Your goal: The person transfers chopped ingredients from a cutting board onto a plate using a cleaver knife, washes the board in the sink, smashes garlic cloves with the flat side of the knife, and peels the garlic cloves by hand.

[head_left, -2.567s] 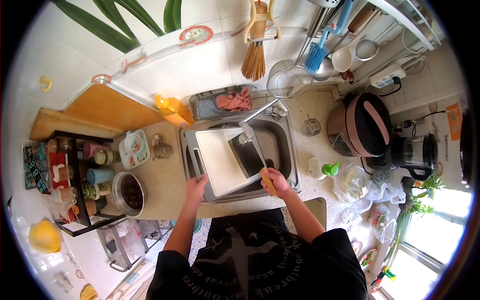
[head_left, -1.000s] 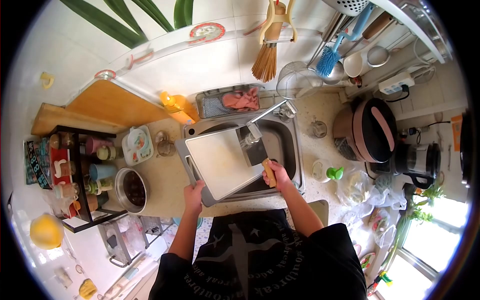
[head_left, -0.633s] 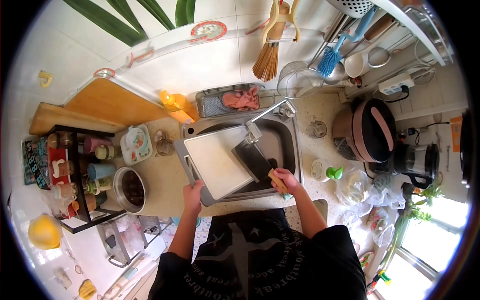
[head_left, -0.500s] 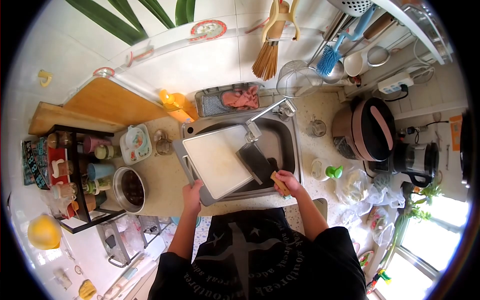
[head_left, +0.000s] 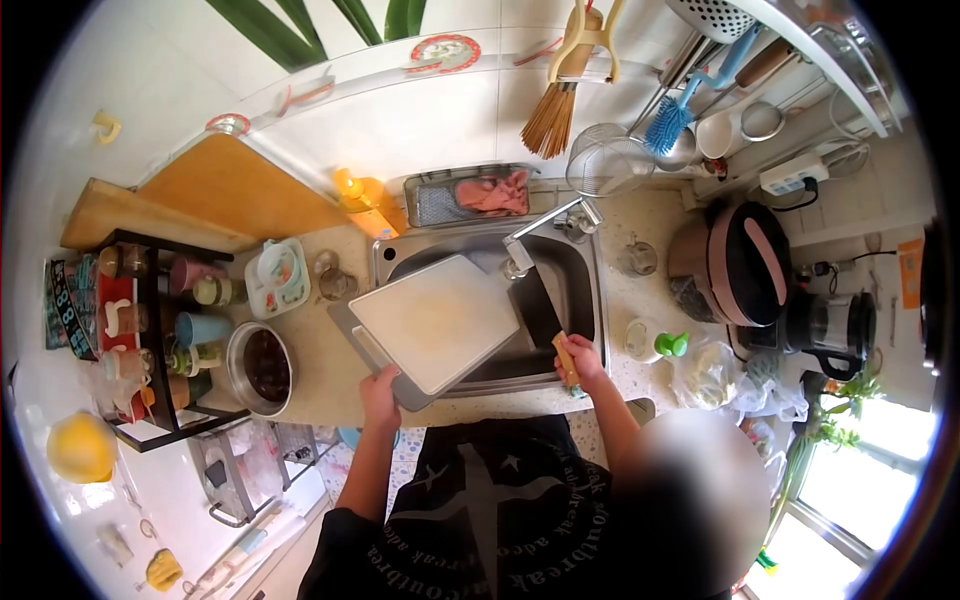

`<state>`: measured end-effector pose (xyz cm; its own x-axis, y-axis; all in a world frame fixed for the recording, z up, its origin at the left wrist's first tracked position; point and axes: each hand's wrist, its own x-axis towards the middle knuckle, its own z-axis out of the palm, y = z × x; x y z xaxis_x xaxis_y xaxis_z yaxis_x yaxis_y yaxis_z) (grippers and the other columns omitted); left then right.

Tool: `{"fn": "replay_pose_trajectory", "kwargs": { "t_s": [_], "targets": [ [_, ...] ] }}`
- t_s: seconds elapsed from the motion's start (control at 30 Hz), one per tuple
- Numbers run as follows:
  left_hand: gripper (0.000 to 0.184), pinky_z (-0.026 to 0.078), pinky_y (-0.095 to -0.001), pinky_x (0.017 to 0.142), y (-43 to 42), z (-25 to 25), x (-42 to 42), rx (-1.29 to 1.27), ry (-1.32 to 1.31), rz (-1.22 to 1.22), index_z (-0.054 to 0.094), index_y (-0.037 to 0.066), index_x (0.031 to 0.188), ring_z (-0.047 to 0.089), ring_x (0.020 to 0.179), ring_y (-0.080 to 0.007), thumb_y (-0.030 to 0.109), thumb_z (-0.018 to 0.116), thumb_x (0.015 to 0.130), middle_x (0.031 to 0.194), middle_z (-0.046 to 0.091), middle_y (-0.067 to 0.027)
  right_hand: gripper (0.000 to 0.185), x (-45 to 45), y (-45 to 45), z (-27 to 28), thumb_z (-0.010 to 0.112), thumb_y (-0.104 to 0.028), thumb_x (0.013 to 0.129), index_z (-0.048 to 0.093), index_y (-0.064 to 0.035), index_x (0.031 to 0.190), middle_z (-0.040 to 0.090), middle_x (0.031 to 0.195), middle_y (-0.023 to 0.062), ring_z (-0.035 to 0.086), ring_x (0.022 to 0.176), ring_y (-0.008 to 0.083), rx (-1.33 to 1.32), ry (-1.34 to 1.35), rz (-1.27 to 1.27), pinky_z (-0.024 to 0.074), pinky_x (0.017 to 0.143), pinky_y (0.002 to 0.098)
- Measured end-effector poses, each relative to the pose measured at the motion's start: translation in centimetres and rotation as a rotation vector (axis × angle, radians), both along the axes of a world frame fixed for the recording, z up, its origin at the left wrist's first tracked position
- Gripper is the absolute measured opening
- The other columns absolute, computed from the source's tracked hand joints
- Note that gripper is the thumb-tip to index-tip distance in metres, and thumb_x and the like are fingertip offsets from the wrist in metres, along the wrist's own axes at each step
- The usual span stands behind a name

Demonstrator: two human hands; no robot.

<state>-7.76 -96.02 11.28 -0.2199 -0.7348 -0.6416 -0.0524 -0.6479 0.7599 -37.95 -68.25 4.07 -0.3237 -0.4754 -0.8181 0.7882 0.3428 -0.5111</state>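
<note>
My left hand [head_left: 381, 395] grips the near-left grey edge of a white cutting board [head_left: 435, 325], its fingers closed on the rim by the handle slot. The board lies slanted across the left part of the sink [head_left: 580, 300] and over the counter's edge. In my right hand [head_left: 582, 362] is a cleaver [head_left: 537, 312], held by its wooden handle. Its dark, broad blade points away from me, just right of the board and under the tap [head_left: 518, 258]. Part of the sink basin is hidden by the board.
A steel pot [head_left: 260, 368] with dark contents stands left, beside a black rack [head_left: 155, 350]. An orange bottle [head_left: 370, 205] and a wire basket [head_left: 425, 205] line the back. Right are a rice cooker [head_left: 728, 265] and plastic bags [head_left: 710, 375]. A blurred pale patch [head_left: 700, 490] covers my right sleeve.
The cleaver has turned and moved away from the board's right side, its blade now pointing more toward the tap. The board has shifted left relative to the sink. The camera view has shifted slightly.
</note>
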Motion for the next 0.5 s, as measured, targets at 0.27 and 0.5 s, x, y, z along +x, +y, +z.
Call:
{"fn": "replay_pose_trajectory", "kwargs": {
  "t_s": [0.27,0.5],
  "targets": [
    [0.033,0.053,-0.0333,0.079,0.0,1.1,-0.4,0.035,-0.027,0.029,0.063,-0.016,0.107,0.068,0.089,-0.0230,0.008,0.067,0.083,0.101,0.069,-0.0156,0.024,-0.5,-0.5,-0.4,0.057,-0.028,0.099,0.054,-0.0062,0.109,0.060,0.073,0.0129,0.054,0.048,0.0227,-0.033,-0.048,-0.066,0.0438,0.042,0.0354],
    [0.033,0.051,-0.0299,0.067,-0.4,1.1,-0.3,0.006,-0.075,-0.011,0.066,-0.014,0.102,0.066,0.078,-0.0197,0.013,0.068,0.083,0.092,0.069,-0.0123,0.026,-0.7,-1.6,0.0,0.059,-0.030,0.099,0.053,-0.0063,0.107,0.061,0.073,0.0134,0.054,0.048,0.0215,-0.063,-0.147,0.098,0.0422,0.041,0.0339]
  ]
}}
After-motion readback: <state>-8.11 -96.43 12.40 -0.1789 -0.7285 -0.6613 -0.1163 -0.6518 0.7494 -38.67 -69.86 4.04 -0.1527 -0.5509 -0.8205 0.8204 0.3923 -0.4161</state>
